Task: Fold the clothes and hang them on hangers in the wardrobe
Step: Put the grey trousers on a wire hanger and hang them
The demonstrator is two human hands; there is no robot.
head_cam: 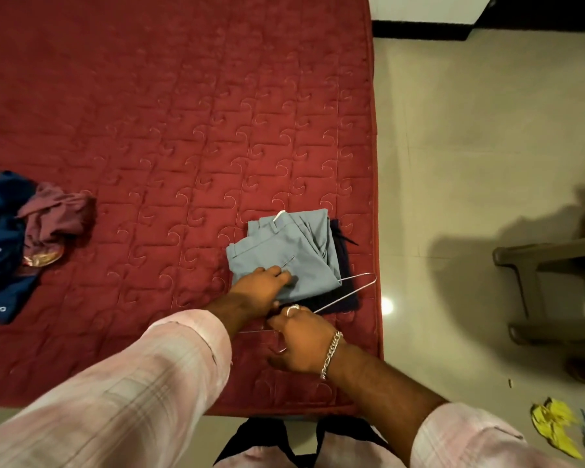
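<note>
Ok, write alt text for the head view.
The left hand presses folded grey trousers on a red mattress while the right hand grips a wire hanger. Unfolded clothes lie at left.

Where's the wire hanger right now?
In the head view, the wire hanger lies near the mattress's right front edge, under the folded grey trousers; the right hand grips its near part.
</note>
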